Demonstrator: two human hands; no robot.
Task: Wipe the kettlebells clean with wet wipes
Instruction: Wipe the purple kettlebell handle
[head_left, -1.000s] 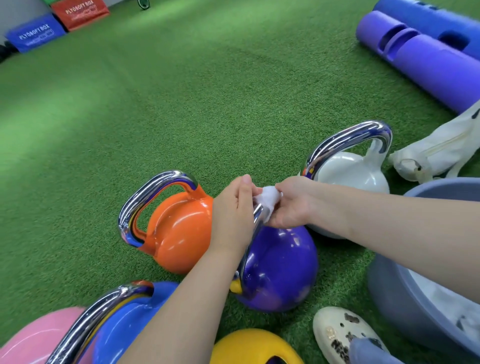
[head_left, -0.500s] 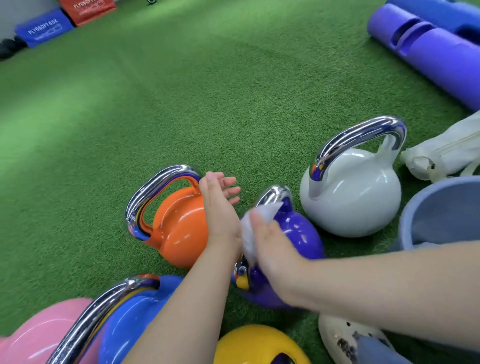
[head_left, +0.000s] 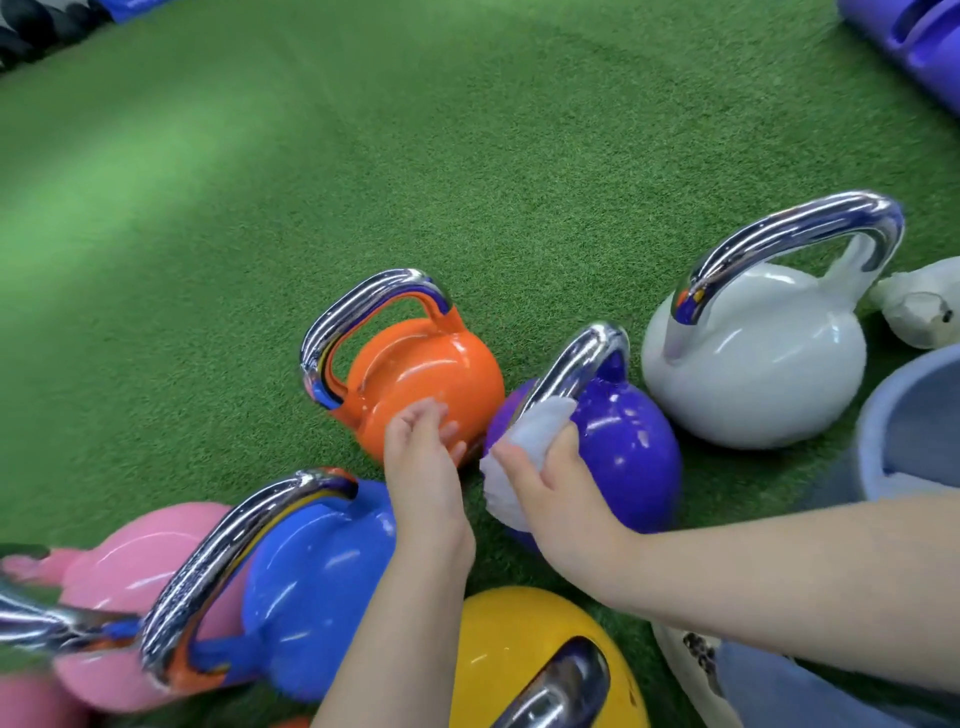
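Fingers of the right hand (head_left: 558, 486) gripped a white wet wipe (head_left: 524, 447) against the purple kettlebell (head_left: 623, 441), while the left hand (head_left: 423, 467) hovered loosely curled, holding nothing, beside the orange kettlebell (head_left: 421, 374).

Glossy purple kettlebell (head_left: 623, 447), chrome handle (head_left: 576, 369); rough turf (head_left: 363, 156).

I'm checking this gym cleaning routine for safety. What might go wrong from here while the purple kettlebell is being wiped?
1. The right hand grips the wet wipe against the purple kettlebell while the left hand holds nothing, so the bell may rock.
2. The orange kettlebell stands very close; fingers could get pinched between the two.
3. The bells look glossy; a wet chrome handle may be slippery to lift.
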